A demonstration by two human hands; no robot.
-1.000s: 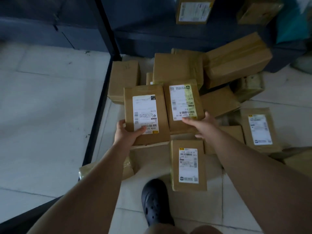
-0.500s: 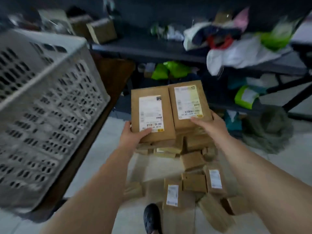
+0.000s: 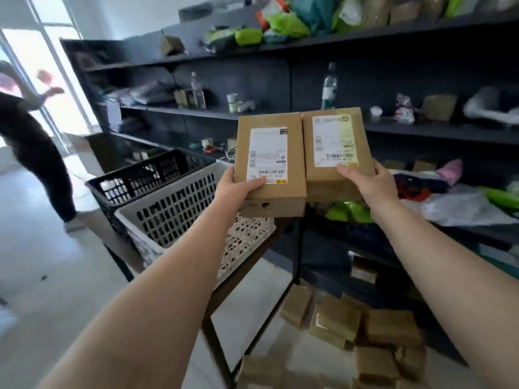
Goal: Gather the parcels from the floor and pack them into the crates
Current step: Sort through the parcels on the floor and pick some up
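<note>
I hold two brown cardboard parcels side by side at chest height, each with a white shipping label on top. My left hand (image 3: 237,189) grips the near edge of the left parcel (image 3: 271,164), which rests on another box underneath. My right hand (image 3: 365,182) grips the near edge of the right parcel (image 3: 335,144), also stacked on a box. A white perforated crate (image 3: 179,217) stands on a dark table just left of and below the parcels, with a black crate (image 3: 140,178) behind it. Several more brown parcels (image 3: 365,338) lie on the floor at the lower right.
Dark shelving (image 3: 421,130) full of bags, bottles and small boxes fills the wall ahead and to the right. The table's dark frame leg (image 3: 216,338) stands between me and the floor parcels. Another person (image 3: 33,147) in dark clothes moves at the far left near a bright window.
I have stood up from the floor pile, lifting both stacks from low over the floor to above the crates. The view swung up and left, bringing the crates, shelves and the other person into sight.
</note>
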